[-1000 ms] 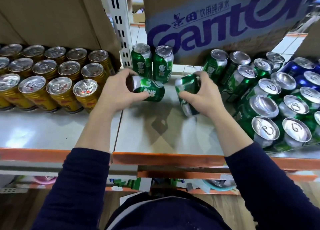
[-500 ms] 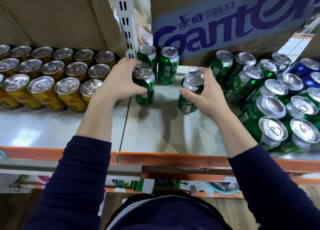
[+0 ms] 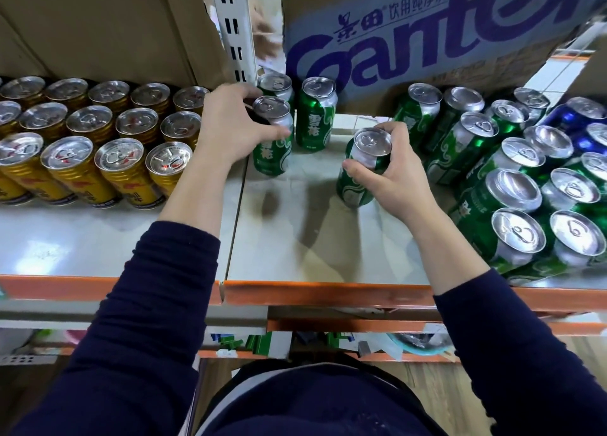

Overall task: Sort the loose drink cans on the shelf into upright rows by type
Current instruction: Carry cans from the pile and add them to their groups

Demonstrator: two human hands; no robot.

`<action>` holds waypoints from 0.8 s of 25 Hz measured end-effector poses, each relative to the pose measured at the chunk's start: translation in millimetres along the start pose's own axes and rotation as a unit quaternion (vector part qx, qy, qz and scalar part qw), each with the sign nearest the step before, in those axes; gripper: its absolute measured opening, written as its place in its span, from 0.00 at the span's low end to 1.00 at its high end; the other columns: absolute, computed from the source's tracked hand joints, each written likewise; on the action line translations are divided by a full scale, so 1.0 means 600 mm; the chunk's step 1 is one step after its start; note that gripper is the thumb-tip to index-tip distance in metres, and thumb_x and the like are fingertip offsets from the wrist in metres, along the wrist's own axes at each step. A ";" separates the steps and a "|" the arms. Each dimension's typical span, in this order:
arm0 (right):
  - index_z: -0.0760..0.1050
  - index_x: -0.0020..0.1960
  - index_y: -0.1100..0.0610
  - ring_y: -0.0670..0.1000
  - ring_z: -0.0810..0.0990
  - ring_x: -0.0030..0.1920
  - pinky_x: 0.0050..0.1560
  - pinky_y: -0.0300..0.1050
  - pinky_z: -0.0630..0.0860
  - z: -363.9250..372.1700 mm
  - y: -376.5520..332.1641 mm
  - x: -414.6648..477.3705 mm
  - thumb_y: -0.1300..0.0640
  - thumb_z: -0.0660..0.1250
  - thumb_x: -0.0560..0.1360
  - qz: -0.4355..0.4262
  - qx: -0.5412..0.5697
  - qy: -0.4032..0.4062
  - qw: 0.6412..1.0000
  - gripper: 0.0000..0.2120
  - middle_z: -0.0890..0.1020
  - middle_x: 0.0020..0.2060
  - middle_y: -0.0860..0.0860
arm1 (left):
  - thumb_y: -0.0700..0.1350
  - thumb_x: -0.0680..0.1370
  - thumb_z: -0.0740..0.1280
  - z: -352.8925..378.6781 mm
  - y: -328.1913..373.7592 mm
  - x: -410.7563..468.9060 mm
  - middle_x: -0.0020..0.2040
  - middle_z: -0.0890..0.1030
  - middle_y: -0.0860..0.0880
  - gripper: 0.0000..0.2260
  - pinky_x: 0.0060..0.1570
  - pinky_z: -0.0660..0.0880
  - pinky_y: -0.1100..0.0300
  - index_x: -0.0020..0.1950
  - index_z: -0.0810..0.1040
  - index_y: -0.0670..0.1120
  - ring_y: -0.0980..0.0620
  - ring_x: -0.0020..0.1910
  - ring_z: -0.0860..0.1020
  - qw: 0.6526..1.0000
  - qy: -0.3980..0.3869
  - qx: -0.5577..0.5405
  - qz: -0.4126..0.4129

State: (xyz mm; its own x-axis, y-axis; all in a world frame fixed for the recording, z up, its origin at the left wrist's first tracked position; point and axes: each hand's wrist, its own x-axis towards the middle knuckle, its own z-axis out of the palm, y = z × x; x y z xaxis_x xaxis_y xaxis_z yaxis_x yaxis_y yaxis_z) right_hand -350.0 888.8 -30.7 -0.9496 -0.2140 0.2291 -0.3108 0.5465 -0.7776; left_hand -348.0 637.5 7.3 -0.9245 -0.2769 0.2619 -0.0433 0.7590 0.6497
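My left hand (image 3: 230, 127) grips an upright green can (image 3: 274, 153) that stands on the white shelf (image 3: 312, 238), just in front of two upright green cans at the back (image 3: 316, 117). My right hand (image 3: 391, 176) holds a second green can (image 3: 361, 169) upright, to the right of the first and nearer the shelf front. Several more green cans (image 3: 512, 205) lean in a loose heap at the right. Gold cans (image 3: 121, 160) stand in upright rows at the left.
Blue cans (image 3: 578, 120) lie behind the green heap at far right. A Ganten cardboard box (image 3: 410, 31) hangs over the back of the shelf, a brown carton (image 3: 98, 25) sits at left, and a slotted metal upright (image 3: 235, 25) stands between them. An orange rail (image 3: 328, 293) edges the shelf front.
Both cans went from lying tilted in my hands to upright. My left hand has carried its can back towards the two rear green cans; the right-hand can has come down near the shelf.
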 end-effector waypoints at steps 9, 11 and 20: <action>0.66 0.66 0.50 0.35 0.64 0.50 0.50 0.39 0.64 -0.004 0.004 0.003 0.37 0.65 0.74 -0.001 -0.065 0.010 0.998 0.27 0.72 0.60 0.49 | 0.60 0.63 0.77 0.013 -0.021 -0.004 0.59 0.77 0.43 0.33 0.54 0.65 0.65 0.63 0.77 0.45 0.48 0.57 0.75 0.999 0.023 0.029 0.026; 0.67 0.66 0.50 0.34 0.63 0.50 0.50 0.37 0.63 -0.008 0.003 0.004 0.37 0.67 0.73 0.000 -0.087 0.012 0.996 0.28 0.72 0.60 0.50 | 0.60 0.63 0.77 0.015 -0.023 -0.006 0.58 0.77 0.43 0.33 0.52 0.62 0.68 0.63 0.77 0.45 0.49 0.57 0.74 0.999 0.026 0.029 0.032; 0.72 0.67 0.53 0.42 0.76 0.58 0.62 0.36 0.70 -0.018 -0.025 0.025 0.59 0.75 0.66 0.005 0.027 -0.033 0.999 0.31 0.78 0.59 0.45 | 0.48 0.74 0.72 0.016 -0.028 -0.085 0.60 0.72 0.41 0.25 0.59 0.67 0.64 0.68 0.72 0.41 0.46 0.57 0.74 0.993 0.082 0.042 0.080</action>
State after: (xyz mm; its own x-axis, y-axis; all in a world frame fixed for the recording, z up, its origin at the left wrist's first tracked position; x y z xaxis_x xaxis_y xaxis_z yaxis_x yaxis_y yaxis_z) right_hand -359.8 886.3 -9.5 -0.9471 -0.2625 0.1845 -0.2977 0.5044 -0.8105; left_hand -303.8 644.3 -23.8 -0.8486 -0.2351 0.4739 0.0623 0.8452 0.5308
